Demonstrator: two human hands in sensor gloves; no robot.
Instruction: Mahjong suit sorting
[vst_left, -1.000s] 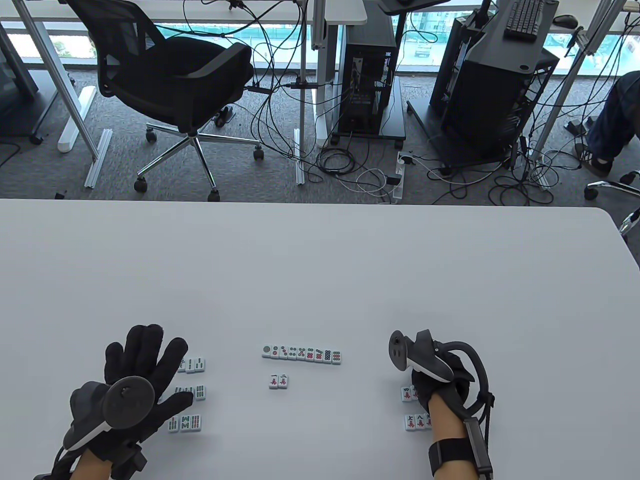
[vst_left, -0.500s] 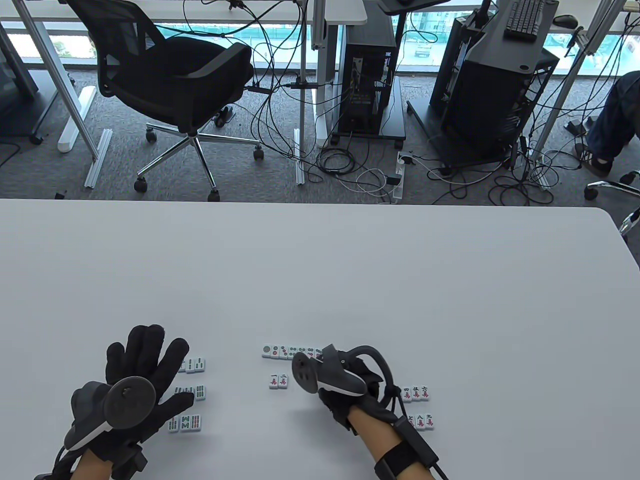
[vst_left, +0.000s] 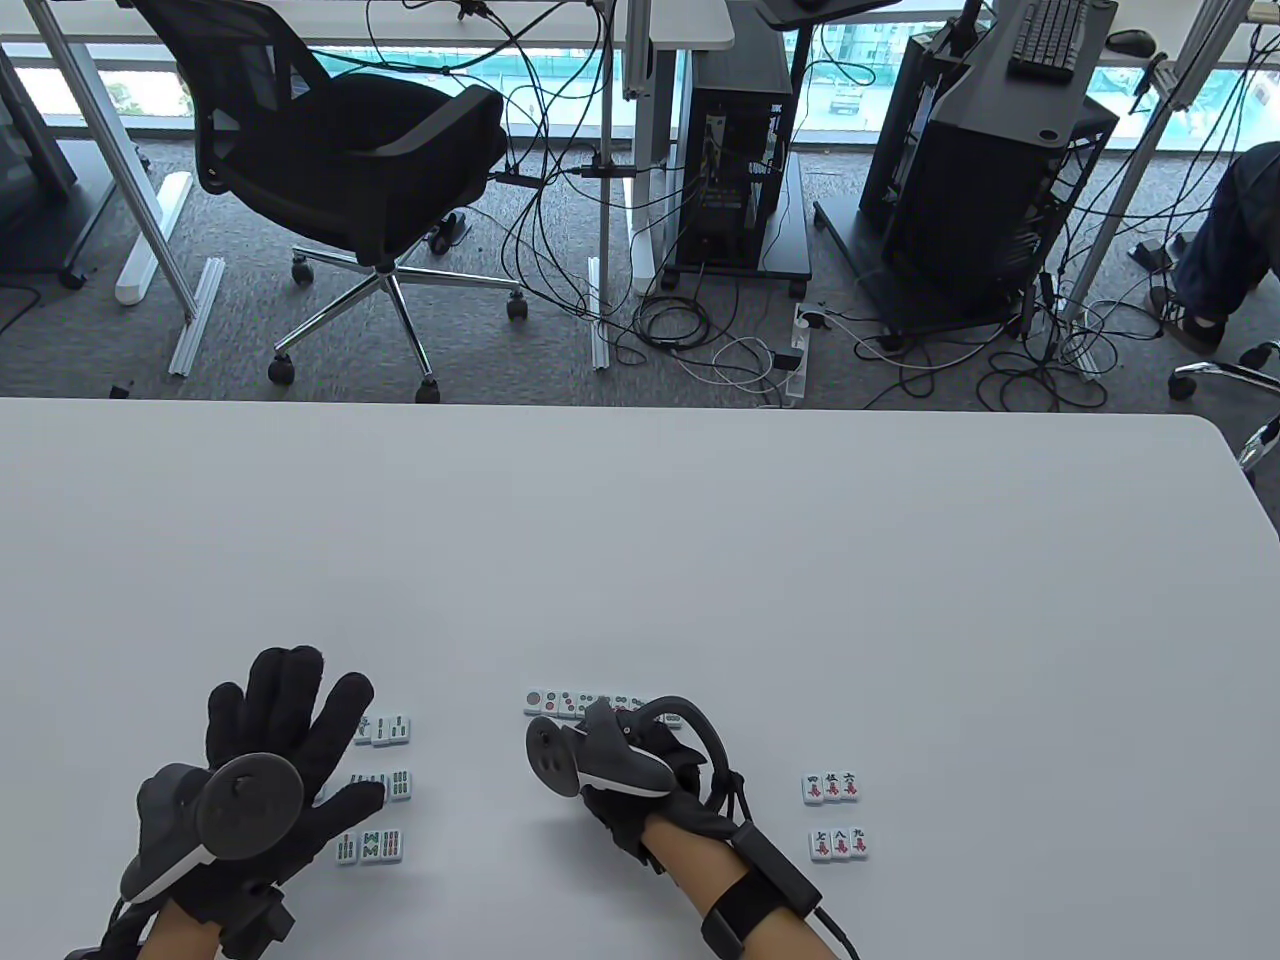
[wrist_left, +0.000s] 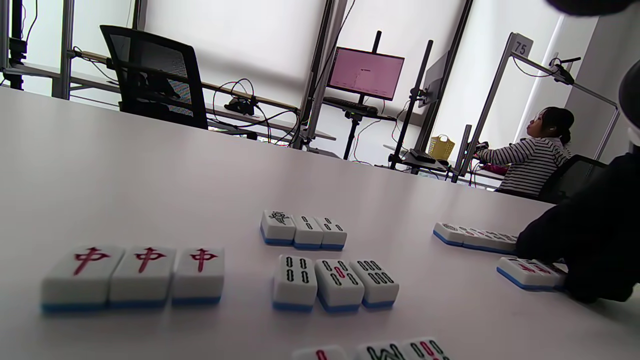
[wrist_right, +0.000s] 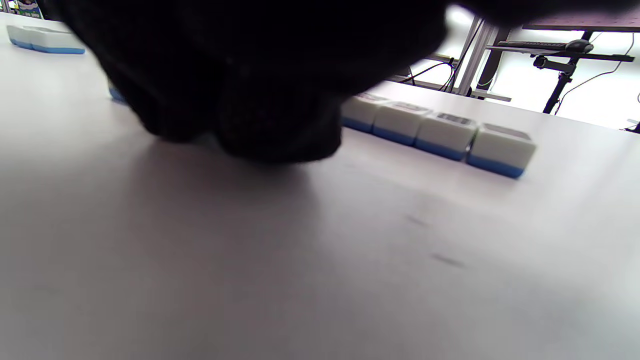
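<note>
The right hand is low over the middle of the counter, right on top of the two red-character tiles that sit just below the long row of dot tiles. In the left wrist view its dark fingers come down on the far end of that pair. I cannot tell if the fingers pinch the tiles or only touch them, because the glove hides the tips.

The left hand lies spread and flat on the counter, beside the three short rows of stick tiles. It holds nothing.

Two rows of red-character tiles wait on the right side, well apart from the right hand. I think the pair in the middle belongs with them.

To do this step well, the right hand should take both tiles together, thumb on one long side and fingers on the other. It should squeeze evenly so the two stay side by side. It should stay clear of the dot row just above, which is very near. A bump there would spoil the neat line. Lift a little, or slide slowly, then go right.
</note>
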